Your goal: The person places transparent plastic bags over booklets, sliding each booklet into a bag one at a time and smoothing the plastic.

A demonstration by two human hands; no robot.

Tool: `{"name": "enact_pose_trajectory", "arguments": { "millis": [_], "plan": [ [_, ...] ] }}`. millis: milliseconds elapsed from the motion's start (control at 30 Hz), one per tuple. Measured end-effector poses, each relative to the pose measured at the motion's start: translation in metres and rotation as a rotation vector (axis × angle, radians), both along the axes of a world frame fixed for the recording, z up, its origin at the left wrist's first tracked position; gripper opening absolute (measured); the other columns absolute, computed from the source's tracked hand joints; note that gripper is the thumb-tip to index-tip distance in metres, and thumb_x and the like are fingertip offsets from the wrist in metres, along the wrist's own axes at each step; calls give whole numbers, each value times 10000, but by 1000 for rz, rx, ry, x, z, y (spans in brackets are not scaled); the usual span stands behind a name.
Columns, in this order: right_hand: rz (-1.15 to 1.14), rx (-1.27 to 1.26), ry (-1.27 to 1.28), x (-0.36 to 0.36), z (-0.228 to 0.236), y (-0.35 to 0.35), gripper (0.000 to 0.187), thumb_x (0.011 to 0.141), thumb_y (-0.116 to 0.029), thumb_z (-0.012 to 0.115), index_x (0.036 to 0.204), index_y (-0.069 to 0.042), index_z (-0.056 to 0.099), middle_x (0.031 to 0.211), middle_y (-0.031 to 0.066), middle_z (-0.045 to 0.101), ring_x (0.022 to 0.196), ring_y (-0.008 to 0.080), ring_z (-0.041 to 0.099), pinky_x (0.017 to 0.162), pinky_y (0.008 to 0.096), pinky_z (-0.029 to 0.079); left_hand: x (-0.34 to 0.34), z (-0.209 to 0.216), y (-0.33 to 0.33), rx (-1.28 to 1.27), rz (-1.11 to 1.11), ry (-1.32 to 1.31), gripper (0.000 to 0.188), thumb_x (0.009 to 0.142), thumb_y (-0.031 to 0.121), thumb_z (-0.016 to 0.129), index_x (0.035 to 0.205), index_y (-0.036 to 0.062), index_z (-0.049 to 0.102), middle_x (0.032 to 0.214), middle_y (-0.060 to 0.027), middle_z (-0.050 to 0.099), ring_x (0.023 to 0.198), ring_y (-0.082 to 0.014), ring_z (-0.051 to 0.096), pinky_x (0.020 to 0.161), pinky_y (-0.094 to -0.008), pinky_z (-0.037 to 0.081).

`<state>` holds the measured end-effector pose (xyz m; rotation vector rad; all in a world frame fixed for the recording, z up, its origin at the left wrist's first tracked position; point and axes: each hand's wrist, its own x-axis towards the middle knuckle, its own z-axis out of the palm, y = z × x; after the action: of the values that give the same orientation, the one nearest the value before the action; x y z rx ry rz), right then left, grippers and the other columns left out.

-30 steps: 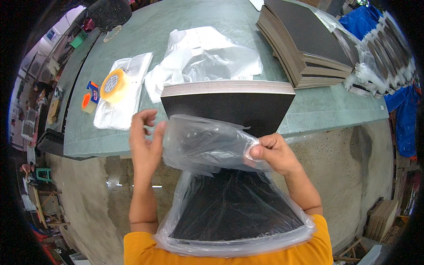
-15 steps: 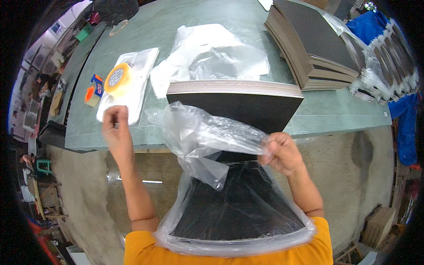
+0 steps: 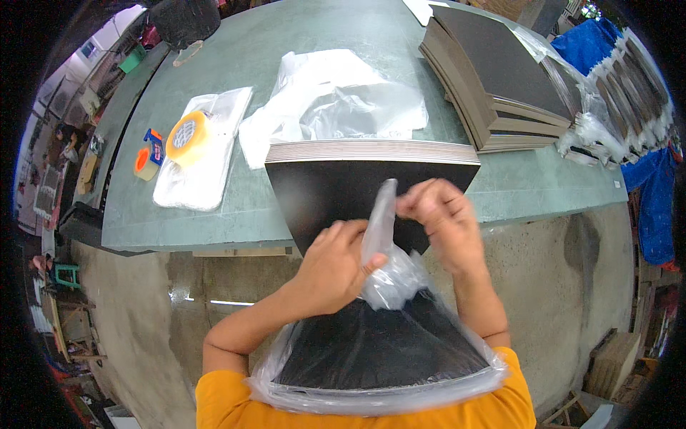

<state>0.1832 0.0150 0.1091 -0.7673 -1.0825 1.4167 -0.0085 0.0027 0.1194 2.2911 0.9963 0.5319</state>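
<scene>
The clear plastic bag (image 3: 389, 275) covers the near end of a stack of black sheets (image 3: 371, 186) that runs from the person's chest, at the lower middle of the frame, up to the edge of the green table (image 3: 329, 79). The bag's loose mouth is gathered into a twisted neck at centre frame. The left hand (image 3: 336, 268) is closed around the bunched plastic low on the neck, while the right hand (image 3: 439, 214) pinches its upper end between thumb and fingers, so both are clamped on the bag. The step in hand looks like gathering the bag's open end over the stack; going on would call for a firm hold at the base while the upper end is turned or drawn, without tearing the thin film. Farther up the frame lie crumpled plastic bags (image 3: 336, 104), a yellow tape roll (image 3: 187, 136) on a flat bag at upper left, and a second stack of dark sheets (image 3: 500, 79) at upper right.
</scene>
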Motion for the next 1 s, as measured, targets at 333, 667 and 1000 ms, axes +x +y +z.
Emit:
{"name": "enact_pose_trajectory", "arguments": {
  "millis": [333,667,1000],
  "plan": [
    [-124,415,-360,-5,13,-4,158,723,-127,656,673,-10,562,780,25,447,668,88,441,591,188,348,-5,10,13,236,11,-48,476,857,328,403,1246,55,372,1303,-234,214,1186,-391,227,980,-436,177],
    [766,188,-158,-9,12,-19,304,788,-292,579,752,10,582,666,66,568,633,81,531,550,254,428,-29,7,10,-806,-82,-965,257,775,253,580,805,-1,553,770,-72,525,745,-188,530,680,-313,431],
    [784,262,-1855,25,4,-24,319,672,-303,628,804,-13,619,782,147,610,825,279,592,738,425,451,-20,41,5,-579,-867,73,163,797,151,494,858,0,484,671,-196,532,715,-338,576,685,-402,469]
  ]
}}
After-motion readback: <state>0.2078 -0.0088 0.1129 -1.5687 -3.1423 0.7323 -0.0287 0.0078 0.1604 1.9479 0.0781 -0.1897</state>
